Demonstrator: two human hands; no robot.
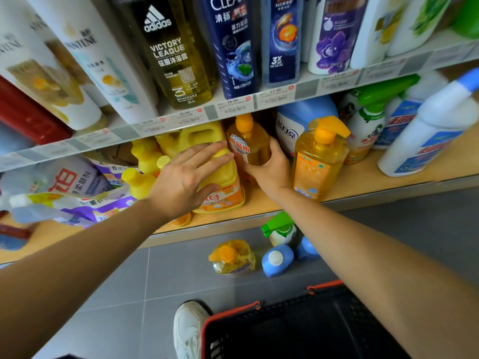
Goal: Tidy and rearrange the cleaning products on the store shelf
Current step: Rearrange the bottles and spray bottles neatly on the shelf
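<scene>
Holding: the right grip (269, 169) curls fingers and thumb round the amber pump bottle (248, 146), which stands on the lower shelf (363, 182) against the right side of the yellow jug (225, 177).
Left grip (186, 177): fully spread with the fingers straight, palm laid flat on the jug's shoulder, clasping nothing.
Edges: the jug stands near the shelf's front lip. The price strip (233, 104) of the shelf above runs just over the jug's handle and the held bottle's pump head, leaving little headroom.
Open room: right of the jug, past the held bottle, a second pump bottle (318, 161) stands near, with bare board in front of it. On the floor below the jug stand a floor pump bottle (233, 257), blue bottles (277, 259) and a green sprayer (280, 226).
Hidden: the left palm covers the jug's upper face, and the right grip hides the held bottle's lower part. Left of the jug, small yellow bottles (140, 182) and refill pouches (77, 193) overlap and blur. The basket (228, 314) is cut off by the frame.
</scene>
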